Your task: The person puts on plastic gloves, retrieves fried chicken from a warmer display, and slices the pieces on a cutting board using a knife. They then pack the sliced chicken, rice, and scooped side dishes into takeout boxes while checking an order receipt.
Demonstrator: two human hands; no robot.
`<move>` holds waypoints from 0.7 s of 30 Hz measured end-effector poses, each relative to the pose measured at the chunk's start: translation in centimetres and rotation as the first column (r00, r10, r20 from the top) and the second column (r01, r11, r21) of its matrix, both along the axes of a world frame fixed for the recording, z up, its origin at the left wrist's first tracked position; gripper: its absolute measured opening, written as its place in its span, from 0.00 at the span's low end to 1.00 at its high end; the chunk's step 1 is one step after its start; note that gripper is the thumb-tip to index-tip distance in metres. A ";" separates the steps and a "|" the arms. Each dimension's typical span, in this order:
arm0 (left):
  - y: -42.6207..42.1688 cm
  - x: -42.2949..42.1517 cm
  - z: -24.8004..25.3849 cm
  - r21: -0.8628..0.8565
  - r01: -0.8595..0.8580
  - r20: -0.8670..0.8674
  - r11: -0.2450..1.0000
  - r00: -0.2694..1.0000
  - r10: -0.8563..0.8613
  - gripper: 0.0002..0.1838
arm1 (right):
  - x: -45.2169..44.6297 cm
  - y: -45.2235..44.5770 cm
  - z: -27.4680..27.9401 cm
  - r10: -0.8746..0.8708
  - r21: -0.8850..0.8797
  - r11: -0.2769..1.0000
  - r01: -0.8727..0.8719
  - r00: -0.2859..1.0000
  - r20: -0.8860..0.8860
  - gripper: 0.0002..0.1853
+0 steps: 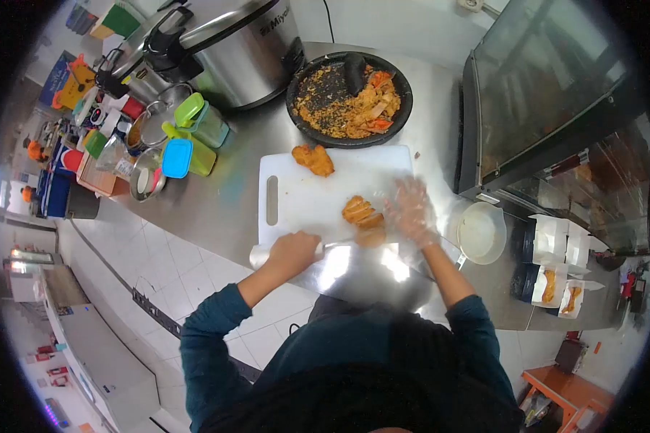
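My left hand (292, 254) is wrapped round the white handle of a knife (258, 256), over the near edge of a white cutting board (303, 202). Its blade points right and is blurred beside a sliced piece of fried cutlet (361, 211). My right hand (410, 215), in a clear plastic glove, lies at the board's right side with fingers stretched out, close to the slices. A whole fried piece (313, 160) rests near the board's far edge.
Behind the board stands a black pan of crumbs and food scraps (347, 108). A rice cooker (231, 50) and lidded containers (188, 155) are at left. To the right are a white plastic container (482, 232), a glass cabinet (542, 94) and paper boxes (549, 245), some with fried pieces.
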State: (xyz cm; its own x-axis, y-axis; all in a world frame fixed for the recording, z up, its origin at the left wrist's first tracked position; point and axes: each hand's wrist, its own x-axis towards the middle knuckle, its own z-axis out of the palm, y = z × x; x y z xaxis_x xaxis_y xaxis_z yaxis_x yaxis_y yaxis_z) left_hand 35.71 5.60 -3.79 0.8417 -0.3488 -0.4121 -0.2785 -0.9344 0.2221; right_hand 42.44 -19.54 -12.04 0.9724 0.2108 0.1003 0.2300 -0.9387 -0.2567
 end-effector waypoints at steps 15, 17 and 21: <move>-0.2 0.2 -8.3 -0.080 -0.063 -0.034 0.995 0.998 0.061 0.19 | -0.5 0.0 0.3 0.023 0.017 1.000 -0.023 0.999 0.029 0.32; -0.2 0.8 -8.6 -0.147 -0.098 -0.122 0.984 0.989 0.081 0.20 | -0.6 -0.4 0.0 0.011 0.068 0.997 -0.025 0.980 0.198 0.32; 1.1 0.4 -8.0 -0.402 -0.160 -0.268 0.901 0.962 0.051 0.21 | -3.5 -0.5 1.0 0.100 0.294 0.942 -0.163 0.971 0.218 0.36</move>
